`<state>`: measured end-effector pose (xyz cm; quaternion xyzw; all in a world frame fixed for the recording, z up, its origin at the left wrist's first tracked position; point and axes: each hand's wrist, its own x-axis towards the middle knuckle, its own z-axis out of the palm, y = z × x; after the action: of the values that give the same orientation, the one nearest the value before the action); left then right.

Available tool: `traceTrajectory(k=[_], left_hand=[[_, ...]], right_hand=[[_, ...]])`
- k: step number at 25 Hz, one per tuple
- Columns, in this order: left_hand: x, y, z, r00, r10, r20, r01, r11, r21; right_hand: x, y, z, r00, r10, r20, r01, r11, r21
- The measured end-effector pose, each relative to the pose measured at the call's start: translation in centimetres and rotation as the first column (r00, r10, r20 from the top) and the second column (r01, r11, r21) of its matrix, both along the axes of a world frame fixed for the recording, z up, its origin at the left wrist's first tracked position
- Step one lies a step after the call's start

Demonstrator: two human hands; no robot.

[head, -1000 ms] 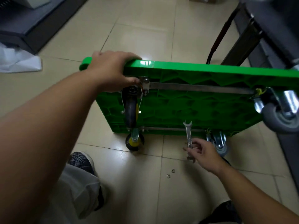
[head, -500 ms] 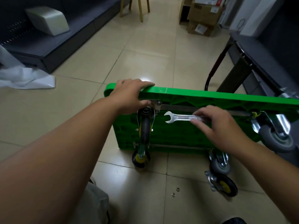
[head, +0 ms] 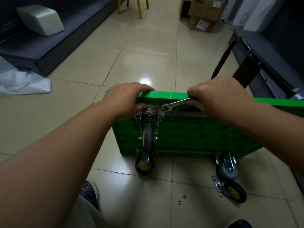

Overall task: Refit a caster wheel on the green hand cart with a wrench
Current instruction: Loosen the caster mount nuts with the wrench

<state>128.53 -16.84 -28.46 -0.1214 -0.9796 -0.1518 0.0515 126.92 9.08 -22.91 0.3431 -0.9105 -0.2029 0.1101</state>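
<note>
Repair in progress: a person sets a wrench to a caster wheel on a green hand cart stood on edge on a tiled floor.
The left hand grips the cart's top edge beside the wheel's mounting plate; the right hand has its fingers closed round the wrench handle, its open end at the plate's right corner (the bolt is hard to make out); 1 loose caster and 2 washers lie nearby.

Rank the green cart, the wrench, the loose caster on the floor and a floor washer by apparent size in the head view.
1. Cart
2. Loose caster
3. Wrench, though the right hand hides its handle, so its place against the caster is unsure
4. Washer
</note>
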Motion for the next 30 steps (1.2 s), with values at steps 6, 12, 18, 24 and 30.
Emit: traceTrajectory(k=[6, 12, 18, 24, 30], left_hand=[[0.1, 0.5, -0.3, 0.999, 0.012, -0.041, -0.014, 0.999, -0.031], [0.0, 0.4, -0.7, 0.997, -0.006, -0.08, 0.004, 0.999, -0.032], [-0.4, 0.7, -1.3, 0.992, 0.013, -0.124, -0.019, 0.999, -0.048], [-0.3, 0.7, -1.5, 0.991, 0.02, -0.13, -0.025, 0.999, -0.036], [0.2, 0.7, -1.5, 0.992, 0.028, -0.125, -0.033, 0.999, -0.036]], right_hand=[[0.5, 0.3, -1.3, 0.996, -0.003, -0.086, -0.003, 0.998, -0.07], [1.3, 0.2, -4.9, 0.979, -0.1, -0.176, 0.076, 0.988, -0.134], [1.6, 0.5, -6.3, 0.956, -0.121, -0.266, 0.051, 0.966, -0.255], [1.4, 0.8, -7.9, 0.918, -0.098, -0.384, -0.037, 0.944, -0.328], [1.3, 1.3, -9.1, 0.918, -0.113, -0.38, -0.047, 0.921, -0.387]])
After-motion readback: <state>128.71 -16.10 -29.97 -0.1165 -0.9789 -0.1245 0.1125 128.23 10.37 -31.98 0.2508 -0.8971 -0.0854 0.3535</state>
